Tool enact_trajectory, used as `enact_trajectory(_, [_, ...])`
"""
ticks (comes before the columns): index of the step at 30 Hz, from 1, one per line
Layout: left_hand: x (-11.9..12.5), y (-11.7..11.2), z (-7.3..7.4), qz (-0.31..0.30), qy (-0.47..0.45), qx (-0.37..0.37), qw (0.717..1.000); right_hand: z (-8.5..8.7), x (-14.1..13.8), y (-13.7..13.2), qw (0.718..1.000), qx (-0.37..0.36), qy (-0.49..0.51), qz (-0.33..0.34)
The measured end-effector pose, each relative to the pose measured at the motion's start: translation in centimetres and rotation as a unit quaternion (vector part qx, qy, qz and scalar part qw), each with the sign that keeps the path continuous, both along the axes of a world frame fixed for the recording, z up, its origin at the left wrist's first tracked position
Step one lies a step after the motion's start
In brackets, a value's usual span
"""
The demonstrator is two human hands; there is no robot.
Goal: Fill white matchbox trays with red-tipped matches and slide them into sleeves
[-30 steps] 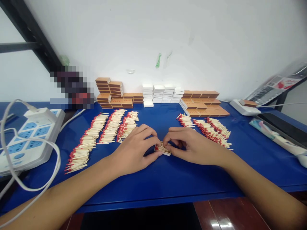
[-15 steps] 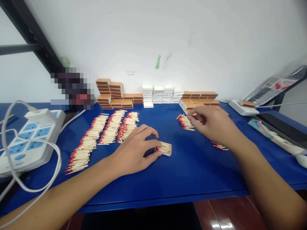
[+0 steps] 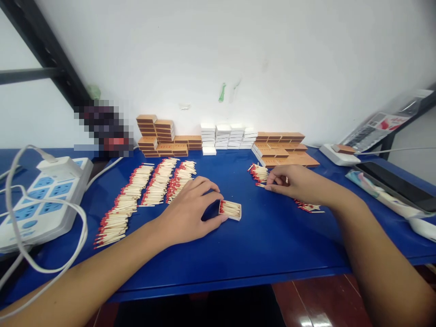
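Observation:
My left hand (image 3: 194, 209) grips the left end of a small white matchbox tray (image 3: 235, 218) between thumb and fingers. Red-headed matches (image 3: 231, 209) lie side by side inside that tray, heads toward my left hand. Over to the right, my right hand (image 3: 296, 181) is closed in a pinch on a single match (image 3: 260, 185), its red head pointing left. Just beyond the fingertips lies a small pile of matches (image 3: 259, 172). Another small pile (image 3: 308, 206) shows partly from under my right hand.
Three long rows of matches (image 3: 124, 200) lie on the blue table (image 3: 245, 259) at left. Brown matchboxes (image 3: 165, 150) and white trays (image 3: 223, 136) are stacked along the wall, with more brown boxes (image 3: 282, 150) at right. A power strip (image 3: 44, 195), phone (image 3: 395, 181) and plastic bottle (image 3: 381, 120) flank them.
My right hand has come down and slightly nearer at the small pile, its fingers now pinching a match. The left hand stays on the tray, fingers drawn back a little from the match heads.

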State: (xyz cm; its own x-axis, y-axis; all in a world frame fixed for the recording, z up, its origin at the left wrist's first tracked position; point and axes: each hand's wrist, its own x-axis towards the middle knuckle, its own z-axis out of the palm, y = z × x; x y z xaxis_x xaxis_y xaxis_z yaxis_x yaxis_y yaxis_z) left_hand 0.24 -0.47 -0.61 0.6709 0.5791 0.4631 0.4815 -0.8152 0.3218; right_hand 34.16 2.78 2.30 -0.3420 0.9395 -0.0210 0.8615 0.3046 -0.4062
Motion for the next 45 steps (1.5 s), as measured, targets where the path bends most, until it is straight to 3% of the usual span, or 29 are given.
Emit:
enact_trajectory(14, [-0.1, 0.3, 0.1, 0.014, 0.002, -0.006, 1.000, 0.8, -0.7, -0.8, 1.000, -0.009, 0.011, 0.011])
enact_trajectory(31, [-0.1, 0.3, 0.1, 0.014, 0.000, -0.007, 1.000, 0.6, -1.5, -0.6, 1.000, -0.004, 0.001, 0.026])
enact_trajectory(38, [0.2, 0.3, 0.3, 0.036, 0.002, 0.005, 0.999, 1.2, -5.6, -2.6, 0.992, 0.051, 0.081, 0.087])
enact_trajectory(45, [0.3, 0.3, 0.1, 0.048, -0.005, 0.017, 0.999, 0.3, -9.2, -3.9, 0.984, 0.070, 0.074, 0.147])
